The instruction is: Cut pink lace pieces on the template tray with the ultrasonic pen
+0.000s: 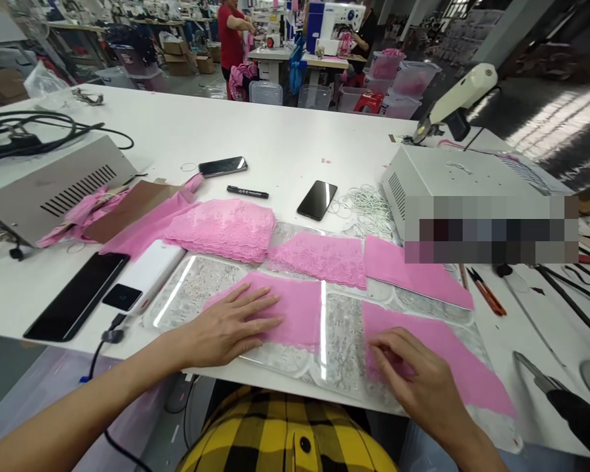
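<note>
My left hand (240, 321) lies flat with fingers spread on a pink fabric piece (299, 305), which rests on a clear glittery mat (344, 334). My right hand (415, 367) is over another pink fabric piece (437, 334), its fingers curled and the thumb close to the index finger at the fabric's left edge. Whatever is between those fingertips is hidden. Beyond my hands lie a stack of pink lace pieces (221, 229), a single pink lace piece (324, 255) and a plain pink piece (413, 272).
Two phones (223, 166) (317, 199) and a black marker (247, 191) lie farther back. A white power bank (147, 275) and black tablet-like slab (78, 298) sit left. Grey machine boxes (73, 177) (452, 170) flank the mat. Scissors (486, 292) lie right.
</note>
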The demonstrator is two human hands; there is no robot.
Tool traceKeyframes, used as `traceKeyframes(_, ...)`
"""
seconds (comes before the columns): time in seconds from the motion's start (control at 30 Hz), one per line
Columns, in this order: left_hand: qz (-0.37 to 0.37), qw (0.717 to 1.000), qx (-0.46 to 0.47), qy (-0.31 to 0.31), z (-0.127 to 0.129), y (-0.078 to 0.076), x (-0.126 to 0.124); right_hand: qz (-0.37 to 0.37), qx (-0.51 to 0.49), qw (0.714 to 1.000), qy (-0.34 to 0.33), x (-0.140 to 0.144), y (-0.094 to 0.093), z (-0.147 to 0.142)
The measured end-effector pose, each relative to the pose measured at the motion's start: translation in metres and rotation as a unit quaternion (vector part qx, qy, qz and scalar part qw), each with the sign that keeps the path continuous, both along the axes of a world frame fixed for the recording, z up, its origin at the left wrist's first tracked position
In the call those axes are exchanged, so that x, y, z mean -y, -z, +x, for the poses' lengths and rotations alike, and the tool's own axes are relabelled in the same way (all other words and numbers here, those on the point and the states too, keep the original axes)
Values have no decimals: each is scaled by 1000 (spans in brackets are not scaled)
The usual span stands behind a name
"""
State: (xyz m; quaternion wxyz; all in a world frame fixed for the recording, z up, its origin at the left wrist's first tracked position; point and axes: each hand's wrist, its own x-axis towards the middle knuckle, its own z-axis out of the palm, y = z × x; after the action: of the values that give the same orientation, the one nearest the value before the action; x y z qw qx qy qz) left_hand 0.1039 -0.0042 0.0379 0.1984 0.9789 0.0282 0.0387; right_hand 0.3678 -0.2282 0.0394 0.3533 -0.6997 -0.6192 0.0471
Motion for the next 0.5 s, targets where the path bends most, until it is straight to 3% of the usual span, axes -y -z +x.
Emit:
traceKeyframes(0.17, -17, 996, -33, 85, 29, -3, 10, 37, 45, 990, 129, 45, 12, 23)
traceKeyframes(0.3, -9, 991, -60, 121, 43, -9, 9, 62, 79, 979, 180, 75, 22, 33)
traceKeyframes(0.5, -29, 985, -6, 167, 91, -15, 22, 85, 105, 945, 298, 106, 32, 45)
